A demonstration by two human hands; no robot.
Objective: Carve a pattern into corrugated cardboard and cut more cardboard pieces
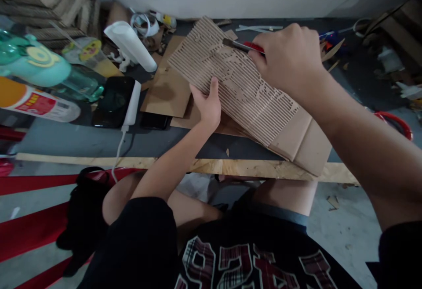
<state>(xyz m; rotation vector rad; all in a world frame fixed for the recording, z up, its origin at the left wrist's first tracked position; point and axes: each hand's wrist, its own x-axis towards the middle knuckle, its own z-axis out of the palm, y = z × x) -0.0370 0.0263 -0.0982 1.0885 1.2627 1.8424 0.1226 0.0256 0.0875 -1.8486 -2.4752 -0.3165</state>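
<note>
A corrugated cardboard sheet (240, 82) lies slanted across the middle of the table, its ridges exposed and torn patches of paper on them. My left hand (210, 104) grips its near left edge, thumb on top and the other fingers partly hidden beneath. In my right hand (286, 56) is a tool with a red handle and a flat dark blade (235, 44); the fingers are wrapped round it. The blade tip is at the upper part of the ridged face; whether it touches is hard to tell. Smooth brown flaps (311, 144) extend from the sheet's right end.
At the left are a green bottle (49, 65), an orange-and-white bottle (39, 104), a black phone (114, 102), a white charger with a cable (132, 104) and a white roll (130, 45). Flat cardboard (165, 82) lies beside the sheet. Red handles (395, 120) show at the right.
</note>
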